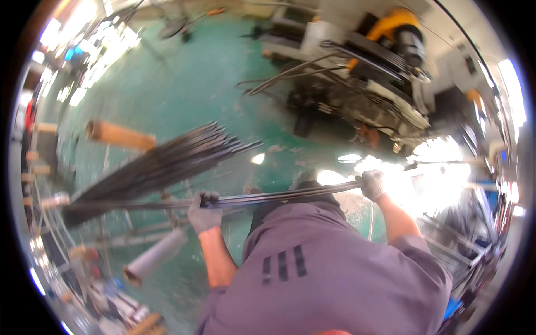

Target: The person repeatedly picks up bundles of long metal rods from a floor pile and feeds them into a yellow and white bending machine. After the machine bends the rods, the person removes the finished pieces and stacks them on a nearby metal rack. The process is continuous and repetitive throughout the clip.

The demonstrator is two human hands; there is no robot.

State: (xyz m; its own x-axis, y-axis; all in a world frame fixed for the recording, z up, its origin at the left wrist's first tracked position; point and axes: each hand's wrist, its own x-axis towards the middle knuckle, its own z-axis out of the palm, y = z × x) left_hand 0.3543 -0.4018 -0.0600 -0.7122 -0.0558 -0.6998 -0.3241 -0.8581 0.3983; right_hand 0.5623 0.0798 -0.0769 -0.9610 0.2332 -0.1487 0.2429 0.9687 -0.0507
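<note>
A few long, thin dark metal bars run crosswise in front of my waist, lying close together. My left hand, in a pale glove with dark fingers, is closed round them left of my body. Farther right, my right hand, gloved too, is closed round the same bars near their bright right part, where glare hides the end. Just beyond my left hand lies a big stack of similar dark bars, its ends fanned toward the middle of the floor. The held bars reach left past this stack's near end.
A brown cardboard tube lies behind the stack, and a roll with pale wrapping is at the lower left. A machine with a yellow motor housing stands at the far right. Metal racking is on my right, over green floor.
</note>
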